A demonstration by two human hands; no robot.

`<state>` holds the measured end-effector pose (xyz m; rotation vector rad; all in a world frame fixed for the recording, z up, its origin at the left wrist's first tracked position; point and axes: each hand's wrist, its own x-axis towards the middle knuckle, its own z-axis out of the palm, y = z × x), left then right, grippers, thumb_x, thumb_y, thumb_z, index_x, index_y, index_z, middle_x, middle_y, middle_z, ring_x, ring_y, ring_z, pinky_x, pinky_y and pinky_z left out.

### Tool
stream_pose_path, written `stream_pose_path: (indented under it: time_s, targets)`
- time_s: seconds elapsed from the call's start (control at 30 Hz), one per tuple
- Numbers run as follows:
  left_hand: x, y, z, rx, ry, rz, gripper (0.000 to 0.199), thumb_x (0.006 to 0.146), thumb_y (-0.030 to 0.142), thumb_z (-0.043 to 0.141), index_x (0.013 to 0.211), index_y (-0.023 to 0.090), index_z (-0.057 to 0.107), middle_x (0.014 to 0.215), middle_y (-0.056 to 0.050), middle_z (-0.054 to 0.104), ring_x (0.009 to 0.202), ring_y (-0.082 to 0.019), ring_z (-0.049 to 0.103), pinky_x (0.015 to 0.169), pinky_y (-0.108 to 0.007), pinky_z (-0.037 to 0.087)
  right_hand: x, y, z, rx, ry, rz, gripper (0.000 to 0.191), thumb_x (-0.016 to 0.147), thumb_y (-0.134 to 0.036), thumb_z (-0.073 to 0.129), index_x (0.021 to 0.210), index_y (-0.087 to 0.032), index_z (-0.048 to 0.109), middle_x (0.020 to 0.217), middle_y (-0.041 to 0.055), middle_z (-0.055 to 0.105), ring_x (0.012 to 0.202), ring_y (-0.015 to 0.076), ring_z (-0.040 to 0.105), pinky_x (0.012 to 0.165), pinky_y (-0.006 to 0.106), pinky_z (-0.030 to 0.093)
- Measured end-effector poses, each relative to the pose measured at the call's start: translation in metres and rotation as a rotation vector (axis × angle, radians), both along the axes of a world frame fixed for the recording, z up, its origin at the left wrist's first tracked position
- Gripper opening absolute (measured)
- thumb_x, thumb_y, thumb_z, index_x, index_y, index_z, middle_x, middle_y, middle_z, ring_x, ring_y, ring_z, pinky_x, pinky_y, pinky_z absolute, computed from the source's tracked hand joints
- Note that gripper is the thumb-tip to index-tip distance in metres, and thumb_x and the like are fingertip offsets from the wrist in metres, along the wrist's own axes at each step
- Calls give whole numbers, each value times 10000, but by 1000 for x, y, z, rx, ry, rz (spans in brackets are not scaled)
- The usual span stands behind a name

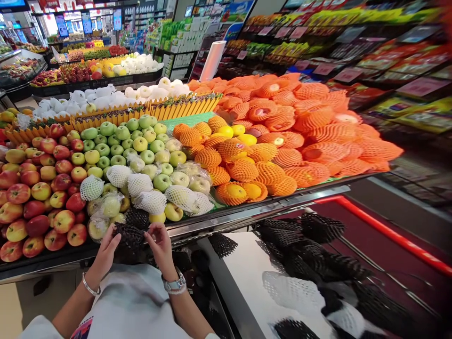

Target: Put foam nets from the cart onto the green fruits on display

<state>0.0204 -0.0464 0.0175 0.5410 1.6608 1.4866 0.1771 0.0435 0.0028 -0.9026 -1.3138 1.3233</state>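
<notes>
Between my hands, at the front edge of the fruit display, is a black foam net (130,237). My left hand (108,248), with a bangle on its wrist, pinches the net's left side. On the other side, my right hand (160,246), below which a watch shows, pinches the net's right side. Whether a fruit is inside the net cannot be made out. A second piece of black netting (137,217) lies just above, against the pale apples. Green apples (162,182), some in white foam nets (151,201), and red apples (63,221) lie just beyond my hands.
Oranges in orange nets (243,169) and larger orange-netted fruit (318,127) fill the display's right. A metal rail (254,207) edges it. At lower right, loose black nets (300,245) and white nets (293,292) lie by a white surface (240,278). Packaged-goods shelves (353,52) stand behind.
</notes>
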Motion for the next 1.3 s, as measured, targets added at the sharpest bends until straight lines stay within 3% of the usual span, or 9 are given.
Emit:
stream_pose_path:
  time_s: [0.1,0.23,0.47,0.57,0.67,0.8,1.0,1.1,1.3]
  targets:
    - [-2,0,8,-20,122,-177,598,750,606,642,1171,181,644,1292,-112,635,1306,-295,491,1129,-426,351,4,-2,8,97,-98,-93,130,828,-304,685,835,-224,582,708,-35,518,617,128,484,595,250,425]
    - [-4,-3,24,-20,263,-395,529,833,587,570,1161,177,634,1168,-102,678,1180,-274,560,1054,-402,421,11,-7,21,243,-140,-9,72,902,-251,585,905,-231,654,849,33,662,791,172,611,732,294,499]
    - [-1,0,46,68,515,-682,338,918,480,500,918,176,649,908,-65,650,905,-219,543,882,-359,483,3,-4,11,6,-60,158,191,883,-292,551,922,-226,725,875,54,745,844,204,687,756,312,554]
    - [0,0,52,83,554,-744,341,917,484,498,936,184,659,947,-67,667,942,-225,544,937,-374,468,2,0,9,-5,-122,296,152,838,-280,587,833,-215,723,781,29,726,729,185,654,663,281,537]
    - [-1,-2,45,54,502,-738,444,877,562,529,1087,198,673,1155,-91,681,1132,-265,550,1080,-417,399,4,1,12,152,-195,440,138,800,-208,583,795,-215,721,811,36,725,787,196,640,747,315,540]
    - [-2,-6,34,-30,340,-633,664,825,693,510,1254,204,640,1354,-114,619,1297,-290,518,1132,-432,373,7,-4,9,307,-202,311,168,701,-135,569,613,-231,674,688,38,703,728,210,616,738,356,542]
    - [4,1,60,134,415,-852,589,865,540,592,1362,226,563,1401,-90,590,1320,-251,521,1140,-378,368,7,-4,3,49,-160,153,131,714,-177,587,637,-192,693,613,8,697,549,154,544,524,269,482]
    - [6,7,72,121,515,-907,535,896,458,583,1377,226,544,1399,-90,591,1307,-251,533,1120,-372,386,6,0,6,-168,-40,160,101,662,-246,703,729,-186,748,710,32,754,653,203,636,639,323,549]
    - [9,9,76,89,561,-962,457,965,368,465,1401,234,493,1385,-84,597,1257,-225,562,1082,-350,409,10,-1,17,-446,325,117,375,623,-331,827,982,-241,766,1033,65,771,925,259,704,875,420,576]
